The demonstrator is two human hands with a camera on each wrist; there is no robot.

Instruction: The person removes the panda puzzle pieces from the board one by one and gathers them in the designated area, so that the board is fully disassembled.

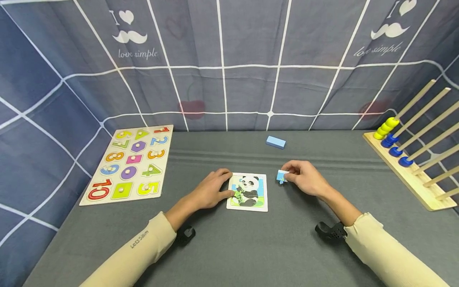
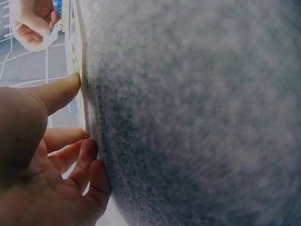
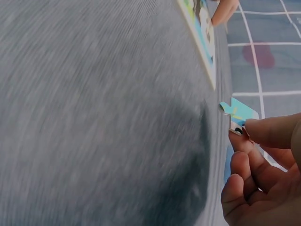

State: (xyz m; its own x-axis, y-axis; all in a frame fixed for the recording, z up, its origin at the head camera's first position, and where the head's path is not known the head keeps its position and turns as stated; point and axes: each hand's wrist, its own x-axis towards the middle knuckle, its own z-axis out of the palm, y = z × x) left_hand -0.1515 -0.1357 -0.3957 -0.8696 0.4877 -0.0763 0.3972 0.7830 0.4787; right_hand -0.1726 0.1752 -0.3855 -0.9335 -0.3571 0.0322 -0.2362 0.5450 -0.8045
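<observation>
A square panda puzzle board in a white frame lies flat on the grey cloth. My left hand rests at its left side, thumb on the left edge and fingertips at the far left corner. In the left wrist view, the thumb and index finger lie nearly straight against the board's rim. To the right of the board, my right hand pinches a puzzle piece between thumb and fingers. The right wrist view shows this piece is light blue with a black-and-white patch and a knob.
A blue rectangular block lies behind the right hand. A wooden number-and-shape board is at the left. On the right stands a wooden rack of upright pegs with yellow and blue beads. A grid-patterned cloth rises behind.
</observation>
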